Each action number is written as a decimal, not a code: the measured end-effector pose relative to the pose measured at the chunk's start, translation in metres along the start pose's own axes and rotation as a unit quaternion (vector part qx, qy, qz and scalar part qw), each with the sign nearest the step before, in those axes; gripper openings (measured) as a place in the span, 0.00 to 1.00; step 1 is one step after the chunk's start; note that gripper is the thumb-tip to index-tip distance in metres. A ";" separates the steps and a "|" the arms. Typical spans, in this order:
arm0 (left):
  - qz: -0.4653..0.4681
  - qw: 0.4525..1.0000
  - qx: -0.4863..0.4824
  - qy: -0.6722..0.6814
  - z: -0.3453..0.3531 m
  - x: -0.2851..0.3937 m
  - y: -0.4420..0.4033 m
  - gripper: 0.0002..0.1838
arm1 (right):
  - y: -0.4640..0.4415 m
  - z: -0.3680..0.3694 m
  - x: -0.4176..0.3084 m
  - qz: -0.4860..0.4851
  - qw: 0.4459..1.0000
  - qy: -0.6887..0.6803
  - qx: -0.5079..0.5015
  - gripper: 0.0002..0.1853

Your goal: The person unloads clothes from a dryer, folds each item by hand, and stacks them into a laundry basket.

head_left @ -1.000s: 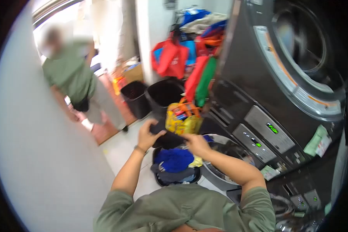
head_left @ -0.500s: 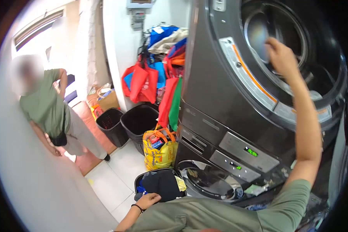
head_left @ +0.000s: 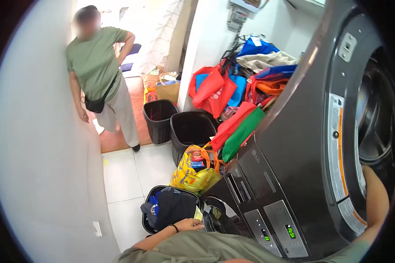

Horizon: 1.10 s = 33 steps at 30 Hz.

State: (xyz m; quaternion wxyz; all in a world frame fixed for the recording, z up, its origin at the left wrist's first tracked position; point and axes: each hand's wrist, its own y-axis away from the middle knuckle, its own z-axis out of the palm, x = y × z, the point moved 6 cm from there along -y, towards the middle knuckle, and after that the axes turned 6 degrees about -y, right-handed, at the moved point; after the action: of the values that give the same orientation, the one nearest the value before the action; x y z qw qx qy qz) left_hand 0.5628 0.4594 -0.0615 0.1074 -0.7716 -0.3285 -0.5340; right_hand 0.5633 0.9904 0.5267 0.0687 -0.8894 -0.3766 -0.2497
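My left hand (head_left: 189, 225), with a dark beaded bracelet at the wrist, is beside the near edge of a black basket (head_left: 145, 219). Its fingers are loosely stretched out and nothing shows in them. Dark cloth (head_left: 174, 207) lies on top in the basket, with blue and grey cloth on its left side. My right forearm reaches up into the round opening of the upper machine (head_left: 289, 144). That hand is hidden, so I cannot see its fingers or what they hold.
A person (head_left: 96, 65) in a green shirt stands at the doorway. Black bins (head_left: 159, 122) and a yellow bag (head_left: 193, 173) stand past the basket. Red, blue and green bags (head_left: 215, 92) hang beside the machine. The lower machine's round door (head_left: 219, 217) is right of the basket.
The dark cloth I held in both hands a second ago is in the basket. My right arm has gone from before the drum into its opening. The view has shifted and tilted.
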 end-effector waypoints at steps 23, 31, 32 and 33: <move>0.604 0.627 0.353 -0.342 -0.141 0.519 -0.072 0.21 | 0.028 -0.152 0.008 0.011 0.993 -0.114 0.000 0.38; 0.587 0.627 0.359 -0.366 -0.127 0.509 -0.084 0.18 | -0.030 -0.072 -0.039 -0.167 0.968 -0.146 -0.118 0.40; 0.592 0.623 0.356 -0.367 -0.128 0.508 -0.084 0.19 | -0.004 -0.069 -0.060 -0.163 0.949 -0.198 -0.184 0.40; 0.593 0.623 0.352 -0.369 -0.128 0.508 -0.085 0.19 | 0.006 -0.059 -0.079 -0.178 0.925 -0.259 -0.214 0.39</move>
State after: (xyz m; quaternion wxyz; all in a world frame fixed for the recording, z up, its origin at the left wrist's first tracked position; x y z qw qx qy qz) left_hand 0.5224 0.6573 0.4294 0.5336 -0.8350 0.0254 0.1317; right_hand 0.4975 0.9179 0.5392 -0.2687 -0.8348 -0.4714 -0.0935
